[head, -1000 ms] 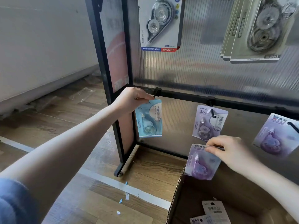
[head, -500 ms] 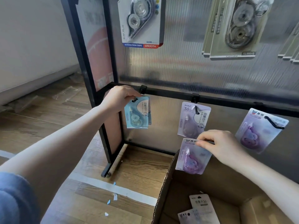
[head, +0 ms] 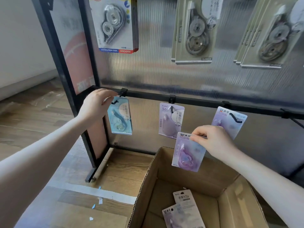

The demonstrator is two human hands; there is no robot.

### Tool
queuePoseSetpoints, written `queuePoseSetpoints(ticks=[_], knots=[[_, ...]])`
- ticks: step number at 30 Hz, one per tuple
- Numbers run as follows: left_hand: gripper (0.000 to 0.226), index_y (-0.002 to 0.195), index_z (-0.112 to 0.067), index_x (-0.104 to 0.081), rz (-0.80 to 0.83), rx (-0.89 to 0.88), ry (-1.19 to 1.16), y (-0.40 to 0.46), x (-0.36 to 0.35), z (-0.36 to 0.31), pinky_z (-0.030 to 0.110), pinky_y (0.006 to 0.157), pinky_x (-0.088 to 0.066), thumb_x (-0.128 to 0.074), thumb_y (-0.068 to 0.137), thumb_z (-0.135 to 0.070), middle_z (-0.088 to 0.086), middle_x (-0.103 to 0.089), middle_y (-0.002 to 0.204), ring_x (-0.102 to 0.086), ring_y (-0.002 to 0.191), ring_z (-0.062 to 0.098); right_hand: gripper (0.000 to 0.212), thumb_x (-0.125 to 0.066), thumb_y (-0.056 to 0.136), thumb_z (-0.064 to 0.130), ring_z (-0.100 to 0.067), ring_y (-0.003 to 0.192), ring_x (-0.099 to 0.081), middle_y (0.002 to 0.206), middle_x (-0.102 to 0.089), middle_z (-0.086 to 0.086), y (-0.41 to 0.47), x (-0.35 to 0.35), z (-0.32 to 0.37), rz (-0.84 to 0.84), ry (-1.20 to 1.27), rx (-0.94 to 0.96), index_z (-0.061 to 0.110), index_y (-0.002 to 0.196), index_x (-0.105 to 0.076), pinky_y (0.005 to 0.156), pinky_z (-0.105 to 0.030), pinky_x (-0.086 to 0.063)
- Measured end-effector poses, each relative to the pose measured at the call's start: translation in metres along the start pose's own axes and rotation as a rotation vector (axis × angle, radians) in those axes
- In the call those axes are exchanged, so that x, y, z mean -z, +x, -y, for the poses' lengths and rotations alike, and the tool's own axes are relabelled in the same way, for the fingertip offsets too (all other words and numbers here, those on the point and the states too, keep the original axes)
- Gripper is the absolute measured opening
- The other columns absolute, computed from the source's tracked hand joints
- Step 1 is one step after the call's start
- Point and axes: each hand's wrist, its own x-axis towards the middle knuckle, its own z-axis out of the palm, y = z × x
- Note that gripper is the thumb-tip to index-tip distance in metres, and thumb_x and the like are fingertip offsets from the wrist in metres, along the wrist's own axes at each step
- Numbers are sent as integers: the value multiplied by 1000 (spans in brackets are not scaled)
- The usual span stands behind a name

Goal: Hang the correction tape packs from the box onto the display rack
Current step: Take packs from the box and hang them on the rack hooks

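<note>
- Reaching up to the leftmost hook (head: 118, 97) on the display rack (head: 197, 100), the left hand (head: 97, 104) had its fingers loosely curled beside the top of the blue pack (head: 120, 116); whether they touched the card I could not tell.
- That blue pack hung on the hook by its punched hole, so the hand seemed to be seating or steadying it.
- The right hand (head: 212, 140) pinched the top edge of a purple pack (head: 187, 152) between thumb and fingertips, held above the open cardboard box (head: 148, 178), probably so the hanging hole stayed free for a hook.
- Two matching purple packs hung from the same rail: one (head: 170, 120) just behind the held pack, another (head: 228, 120) to its right, tilted on its hook.
- At least two more packs (head: 184, 209) lay in the bottom of the box, so the task looked partly done.
- Larger correction tape cards (head: 115, 25) hung on the rack's upper row.
</note>
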Motion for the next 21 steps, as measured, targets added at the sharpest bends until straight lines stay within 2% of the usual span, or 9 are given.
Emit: queuePoseSetpoints(ticks=[4,10,14,21], knots=[[22,110,-13,-66,10,12,-22,-14,2,-13,38,88,-43,-57,90,-17,5,-64,112,-56,106,24,16,-60,88,23,-9,79,-60,77,-67,12,-7,13,-8,-28,-8,-39,23,75,-69,71,-36,-51],[28,112,-17,-65,115,-28,-13,-37,-1,-50,41,93,-41,-64,86,-25,5,-62,117,-53,111,27,19,-62,85,22,-13,76,-61,74,-68,11,-18,37,-23,-130,41,-72,28,68,-65,69,-39,-52],[34,114,-17,-63,170,-96,-5,-52,-9,-81,33,93,-39,-66,84,-31,3,-61,115,-52,110,22,31,-63,83,20,-14,73,-59,68,-63,13,-22,55,-32,-191,27,-77,37,58,-56,65,-35,-49],[38,115,-19,-62,200,-87,-39,-67,-29,-122,32,93,-41,-69,81,-32,1,-58,115,-52,109,19,15,-66,80,21,-19,75,-62,74,-69,5,-20,80,-50,-281,12,-46,24,65,-67,68,-40,-52]])
